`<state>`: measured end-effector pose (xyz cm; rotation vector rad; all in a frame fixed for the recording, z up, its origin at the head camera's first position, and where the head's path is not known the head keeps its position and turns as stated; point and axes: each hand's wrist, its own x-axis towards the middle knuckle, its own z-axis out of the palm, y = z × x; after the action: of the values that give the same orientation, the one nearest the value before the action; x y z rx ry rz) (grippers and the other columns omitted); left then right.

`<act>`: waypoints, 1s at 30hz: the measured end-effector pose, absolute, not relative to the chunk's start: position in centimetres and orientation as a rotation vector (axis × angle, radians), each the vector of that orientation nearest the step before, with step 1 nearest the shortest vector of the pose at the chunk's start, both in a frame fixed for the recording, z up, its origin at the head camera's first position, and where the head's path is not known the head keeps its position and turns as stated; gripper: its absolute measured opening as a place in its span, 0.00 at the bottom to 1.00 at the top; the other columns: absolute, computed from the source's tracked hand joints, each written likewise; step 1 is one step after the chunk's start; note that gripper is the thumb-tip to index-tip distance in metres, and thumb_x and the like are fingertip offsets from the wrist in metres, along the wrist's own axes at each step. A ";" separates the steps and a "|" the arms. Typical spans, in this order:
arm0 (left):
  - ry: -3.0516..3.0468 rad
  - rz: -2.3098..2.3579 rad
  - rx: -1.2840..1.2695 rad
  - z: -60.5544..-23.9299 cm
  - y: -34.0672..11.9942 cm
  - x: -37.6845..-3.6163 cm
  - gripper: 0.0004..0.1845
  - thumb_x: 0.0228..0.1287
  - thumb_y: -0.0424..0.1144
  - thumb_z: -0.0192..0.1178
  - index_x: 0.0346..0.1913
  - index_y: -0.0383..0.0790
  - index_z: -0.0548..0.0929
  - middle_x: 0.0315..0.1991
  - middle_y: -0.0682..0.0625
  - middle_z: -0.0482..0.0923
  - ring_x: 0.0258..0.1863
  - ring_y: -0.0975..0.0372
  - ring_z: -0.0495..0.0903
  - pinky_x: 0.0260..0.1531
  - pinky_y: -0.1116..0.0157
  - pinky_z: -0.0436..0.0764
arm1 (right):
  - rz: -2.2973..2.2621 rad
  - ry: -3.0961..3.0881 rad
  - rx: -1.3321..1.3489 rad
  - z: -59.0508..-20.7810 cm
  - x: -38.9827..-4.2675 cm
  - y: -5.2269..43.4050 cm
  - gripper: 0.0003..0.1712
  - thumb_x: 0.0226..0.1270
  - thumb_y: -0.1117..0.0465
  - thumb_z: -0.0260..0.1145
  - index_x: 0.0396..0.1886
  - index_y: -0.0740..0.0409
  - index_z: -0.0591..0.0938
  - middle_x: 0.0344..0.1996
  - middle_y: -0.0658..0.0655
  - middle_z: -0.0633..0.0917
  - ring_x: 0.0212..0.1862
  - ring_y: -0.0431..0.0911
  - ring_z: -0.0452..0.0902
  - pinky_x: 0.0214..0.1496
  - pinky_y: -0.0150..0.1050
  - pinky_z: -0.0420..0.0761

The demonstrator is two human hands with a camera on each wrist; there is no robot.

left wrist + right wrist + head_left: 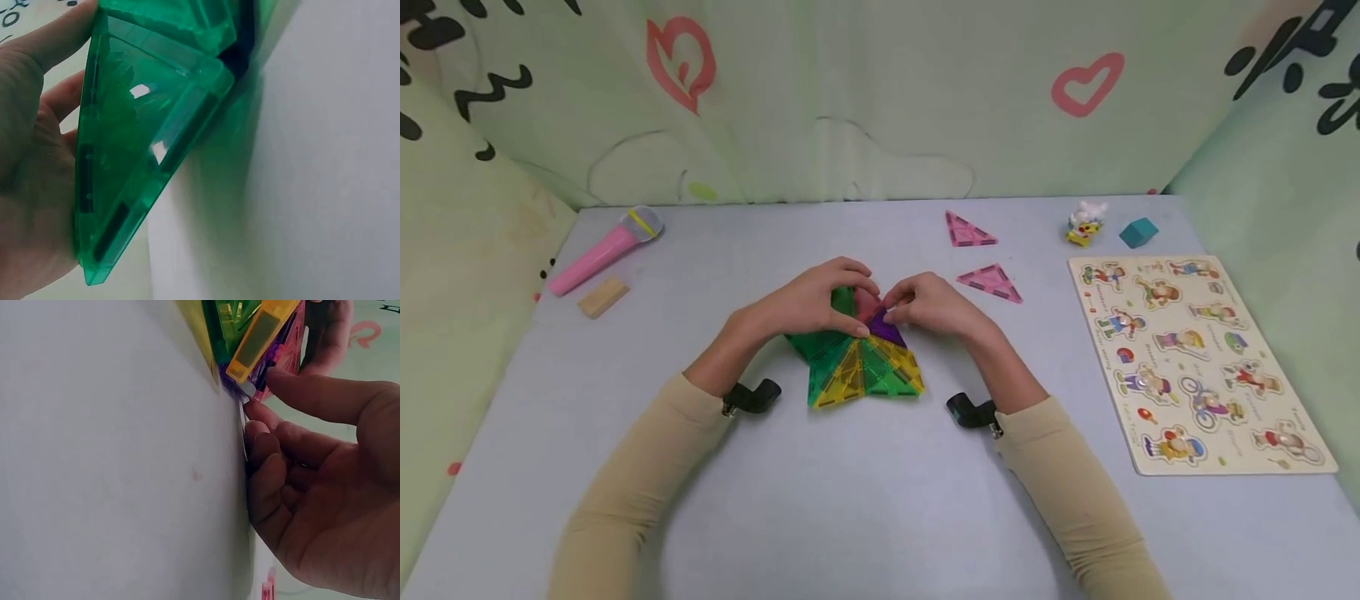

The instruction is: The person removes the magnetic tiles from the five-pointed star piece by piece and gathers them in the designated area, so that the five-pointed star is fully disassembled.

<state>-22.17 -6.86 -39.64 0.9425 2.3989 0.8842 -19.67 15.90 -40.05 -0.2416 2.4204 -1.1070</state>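
Observation:
A structure of translucent magnetic tiles (pixel 863 373) in green, yellow, purple and red-pink stands on the table between both hands. My left hand (pixel 808 304) holds it from the far left, thumb on top and fingers curled over the back. Close beside that palm, a green triangular tile (pixel 147 131) shows large in the left wrist view. From the right, my right hand (pixel 936 307) pinches a purple tile (pixel 886 327) at its edge between thumb and index finger. Its other fingers (pixel 265 481) are curled in close to the tabletop.
Two pink triangular tiles (pixel 992 282) lie behind the right hand. A wooden picture puzzle board (pixel 1198 367), a small toy figure (pixel 1086 223) and a teal block (pixel 1138 232) are on the right. At far left lie a pink toy microphone (pixel 602 254) and a wooden block (pixel 603 297).

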 end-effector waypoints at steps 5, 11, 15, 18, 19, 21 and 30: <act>2.413 0.915 0.932 -39.6 -7.0 -21.9 0.31 0.54 0.54 0.74 0.60 0.50 0.79 0.71 0.48 0.64 0.72 0.53 0.62 0.72 0.47 0.64 | -1.149 2.401 -0.201 -40.1 -19.8 15.7 0.12 0.62 0.59 0.70 0.44 0.59 0.87 0.27 0.51 0.79 0.30 0.44 0.68 0.33 0.35 0.68; 2.414 0.926 0.909 -39.7 -7.2 -21.7 0.33 0.54 0.53 0.74 0.62 0.49 0.78 0.72 0.48 0.63 0.73 0.53 0.61 0.73 0.47 0.62 | -1.200 2.351 -0.162 -40.2 -19.7 15.6 0.11 0.64 0.57 0.69 0.42 0.59 0.87 0.19 0.47 0.74 0.20 0.42 0.63 0.25 0.34 0.64; 2.416 0.927 0.922 -39.8 -7.1 -21.7 0.34 0.54 0.53 0.74 0.64 0.48 0.77 0.72 0.48 0.63 0.74 0.52 0.60 0.72 0.46 0.63 | -1.193 2.354 -0.154 -40.2 -19.6 15.6 0.11 0.65 0.57 0.68 0.42 0.59 0.87 0.22 0.49 0.76 0.22 0.43 0.65 0.27 0.34 0.67; 2.409 0.936 0.918 -39.8 -7.0 -21.8 0.33 0.54 0.53 0.74 0.63 0.49 0.78 0.72 0.49 0.63 0.74 0.53 0.60 0.72 0.47 0.63 | -1.202 2.329 -0.141 -40.0 -19.5 15.7 0.12 0.64 0.57 0.68 0.42 0.60 0.87 0.25 0.49 0.77 0.25 0.43 0.67 0.29 0.34 0.69; 2.407 0.941 0.918 -39.8 -7.0 -21.7 0.33 0.53 0.53 0.74 0.62 0.49 0.78 0.72 0.49 0.63 0.74 0.54 0.60 0.72 0.47 0.64 | -1.212 2.315 -0.134 -40.0 -19.5 15.8 0.12 0.64 0.57 0.69 0.42 0.60 0.87 0.26 0.49 0.77 0.26 0.44 0.67 0.29 0.34 0.70; 2.404 0.948 0.919 -39.8 -7.0 -21.8 0.33 0.53 0.53 0.75 0.61 0.49 0.78 0.72 0.49 0.63 0.73 0.54 0.60 0.72 0.47 0.63 | -1.232 2.294 -0.120 -40.0 -19.5 15.9 0.13 0.64 0.56 0.69 0.42 0.60 0.87 0.25 0.49 0.76 0.27 0.44 0.67 0.30 0.34 0.69; 2.390 0.974 0.927 -39.9 -7.2 -21.9 0.28 0.53 0.53 0.75 0.56 0.51 0.80 0.73 0.49 0.62 0.74 0.53 0.60 0.73 0.46 0.62 | -1.325 2.239 -0.098 -40.1 -19.8 16.4 0.15 0.65 0.55 0.68 0.43 0.62 0.87 0.22 0.48 0.75 0.25 0.43 0.67 0.30 0.34 0.70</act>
<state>-21.86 -7.16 -39.87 0.9266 2.3903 0.9739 -19.83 16.43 -40.10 -0.0978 2.2388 -1.3253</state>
